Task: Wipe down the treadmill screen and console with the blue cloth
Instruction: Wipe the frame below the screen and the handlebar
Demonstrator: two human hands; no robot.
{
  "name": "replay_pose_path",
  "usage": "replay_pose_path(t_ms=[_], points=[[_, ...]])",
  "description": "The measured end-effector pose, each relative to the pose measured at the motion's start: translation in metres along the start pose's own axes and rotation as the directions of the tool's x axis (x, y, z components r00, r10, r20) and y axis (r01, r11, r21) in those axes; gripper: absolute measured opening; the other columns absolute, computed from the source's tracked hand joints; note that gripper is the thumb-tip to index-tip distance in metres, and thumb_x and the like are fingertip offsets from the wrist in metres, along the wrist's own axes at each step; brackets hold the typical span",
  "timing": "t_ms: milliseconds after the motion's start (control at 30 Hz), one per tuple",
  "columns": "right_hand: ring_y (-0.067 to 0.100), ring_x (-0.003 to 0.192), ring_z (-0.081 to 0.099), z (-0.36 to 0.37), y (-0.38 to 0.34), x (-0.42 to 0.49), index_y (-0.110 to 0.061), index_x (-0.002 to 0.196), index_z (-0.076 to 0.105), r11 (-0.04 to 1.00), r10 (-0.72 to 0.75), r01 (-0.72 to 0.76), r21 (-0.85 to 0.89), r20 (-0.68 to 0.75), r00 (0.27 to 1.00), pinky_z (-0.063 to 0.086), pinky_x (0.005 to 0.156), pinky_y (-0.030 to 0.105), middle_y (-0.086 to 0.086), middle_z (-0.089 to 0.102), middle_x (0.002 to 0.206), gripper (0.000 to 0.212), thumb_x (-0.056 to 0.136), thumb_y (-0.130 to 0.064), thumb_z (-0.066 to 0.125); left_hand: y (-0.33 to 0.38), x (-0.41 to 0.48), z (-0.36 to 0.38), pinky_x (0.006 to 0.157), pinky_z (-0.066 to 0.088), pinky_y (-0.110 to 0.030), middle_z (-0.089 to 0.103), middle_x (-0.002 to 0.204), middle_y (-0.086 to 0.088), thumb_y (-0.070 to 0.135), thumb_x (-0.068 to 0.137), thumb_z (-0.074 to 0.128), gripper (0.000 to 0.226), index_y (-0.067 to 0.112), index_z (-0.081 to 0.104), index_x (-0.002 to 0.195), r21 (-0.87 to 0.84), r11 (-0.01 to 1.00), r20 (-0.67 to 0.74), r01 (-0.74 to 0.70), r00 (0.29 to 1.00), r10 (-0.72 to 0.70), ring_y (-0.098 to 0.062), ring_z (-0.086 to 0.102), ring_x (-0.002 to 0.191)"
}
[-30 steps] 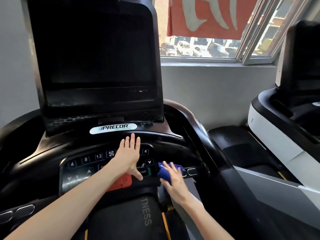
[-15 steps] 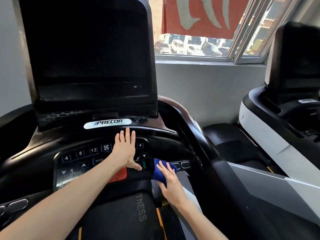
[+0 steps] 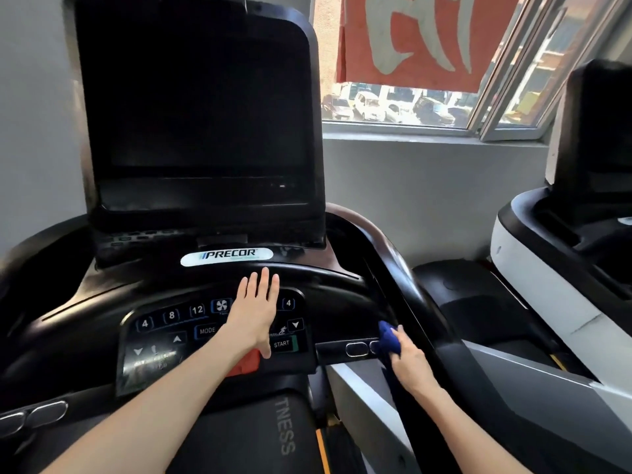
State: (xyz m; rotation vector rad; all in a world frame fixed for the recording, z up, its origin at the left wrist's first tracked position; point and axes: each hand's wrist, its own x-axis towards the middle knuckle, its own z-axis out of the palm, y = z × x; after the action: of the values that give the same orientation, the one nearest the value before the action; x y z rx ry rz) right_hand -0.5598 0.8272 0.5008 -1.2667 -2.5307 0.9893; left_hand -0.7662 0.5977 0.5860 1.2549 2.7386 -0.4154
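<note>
Two hands reach the console point(image 3: 342, 302). The left hand point(image 3: 254, 316) lies flat, fingers point(image 3: 264, 282) released over the keypad point(image 3: 171, 323), below the dark screen point(image 3: 205, 107). Right of them, the right hand point(image 3: 410, 362) has fingers grasping the blue cloth point(image 3: 389, 336), bunched at the crossbar point(image 3: 355, 348).

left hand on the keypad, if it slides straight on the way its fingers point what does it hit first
Most likely the right end of the white Precor badge, just ahead of the left hand; the screen stands behind that. Depth is unclear, so this is a guess.
</note>
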Motion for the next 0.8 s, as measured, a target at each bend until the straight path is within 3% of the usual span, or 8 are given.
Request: replay_pose_path(t_ms=[100,167,300,433,533,667,733,800], points=[[0.027,0.141,0.025,0.027,-0.028,-0.012,-0.012,0.142,0.038,1.0,0.005,-0.005,0.003,-0.089,0.996,0.022,0.111,0.031,0.008,0.028,0.153,0.055,0.088,-0.003,0.048,0.001,0.0,0.001,0.118,0.001,-0.049,-0.017,0.153,-0.026,0.052,0.054,0.083,0.147,0.0,-0.019,0.145,0.007,1.0,-0.013,0.003,1.0,-0.002,-0.04,-0.007,0.143],[0.025,0.144,0.016,0.061,-0.054,-0.034,-0.012,0.143,0.036,0.985,-0.172,0.169,-0.038,-0.099,0.98,0.013,0.116,0.032,0.005,0.026,0.154,0.058,0.087,-0.004,0.05,0.001,0.0,0.0,0.119,0.002,-0.048,-0.017,0.153,-0.026,0.051,0.054,0.084,0.146,0.0,-0.019,0.145,0.001,1.0,-0.015,0.017,1.0,-0.017,-0.041,-0.007,0.143],[0.006,0.142,0.002,0.095,-0.074,-0.071,-0.021,0.146,0.029,0.929,-0.367,0.369,0.043,-0.034,0.929,0.002,0.117,0.024,-0.016,0.015,0.151,0.068,0.085,0.001,0.048,0.002,-0.001,-0.001,0.119,0.002,-0.048,-0.016,0.153,-0.026,0.052,0.054,0.084,0.146,0.001,-0.018,0.146,0.001,1.0,-0.023,0.014,1.0,-0.014,-0.04,-0.006,0.143],[0.004,0.143,0.006,0.059,-0.035,-0.045,-0.024,0.146,0.024,0.838,-0.526,0.54,-0.076,0.15,0.837,0.005,0.114,0.013,-0.018,0.011,0.15,0.071,0.085,0.004,0.047,-0.001,0.001,0.0,0.119,0.0,-0.047,-0.016,0.154,-0.024,0.053,0.054,0.083,0.146,0.002,-0.019,0.146,-0.014,1.0,-0.031,0.008,0.999,-0.009,-0.039,-0.007,0.144],[0.013,0.143,0.018,0.033,-0.016,-0.025,-0.016,0.145,0.031,0.924,-0.375,0.378,-0.061,0.052,0.925,0.01,0.109,0.011,-0.005,0.022,0.154,0.06,0.09,-0.001,0.049,-0.001,-0.002,0.002,0.119,-0.001,-0.046,-0.016,0.154,-0.023,0.053,0.054,0.083,0.146,0.003,-0.019,0.146,-0.034,0.999,-0.036,0.006,0.999,-0.007,-0.038,-0.007,0.144],[0.027,0.142,0.023,0.03,-0.018,-0.009,-0.007,0.144,0.031,0.999,-0.04,0.042,0.029,-0.089,0.995,0.02,0.112,0.032,0.008,0.026,0.153,0.053,0.094,-0.01,0.048,-0.003,-0.001,0.001,0.119,-0.001,-0.046,-0.014,0.155,-0.022,0.054,0.052,0.083,0.147,0.004,-0.018,0.146,-0.043,0.999,-0.042,-0.002,0.999,0.0,-0.037,-0.006,0.144],[0.032,0.142,0.017,0.044,-0.029,-0.011,-0.004,0.144,0.031,1.0,0.012,-0.015,-0.02,-0.141,0.99,0.014,0.115,0.035,0.012,0.024,0.154,0.055,0.093,-0.011,0.05,-0.003,-0.001,0.002,0.119,-0.001,-0.045,-0.013,0.155,-0.021,0.055,0.051,0.084,0.147,0.004,-0.016,0.147,-0.052,0.999,-0.055,-0.004,0.999,0.001,-0.036,-0.005,0.145],[0.033,0.142,0.016,0.064,-0.048,-0.025,-0.006,0.143,0.034,0.996,-0.073,0.065,-0.055,-0.146,0.987,0.009,0.115,0.035,0.008,0.027,0.153,0.056,0.09,-0.013,0.054,-0.004,-0.001,0.003,0.119,-0.001,-0.045,-0.013,0.155,-0.02,0.055,0.051,0.084,0.147,0.005,-0.016,0.147,-0.055,0.998,-0.067,-0.012,0.998,0.009,-0.036,-0.004,0.145]])
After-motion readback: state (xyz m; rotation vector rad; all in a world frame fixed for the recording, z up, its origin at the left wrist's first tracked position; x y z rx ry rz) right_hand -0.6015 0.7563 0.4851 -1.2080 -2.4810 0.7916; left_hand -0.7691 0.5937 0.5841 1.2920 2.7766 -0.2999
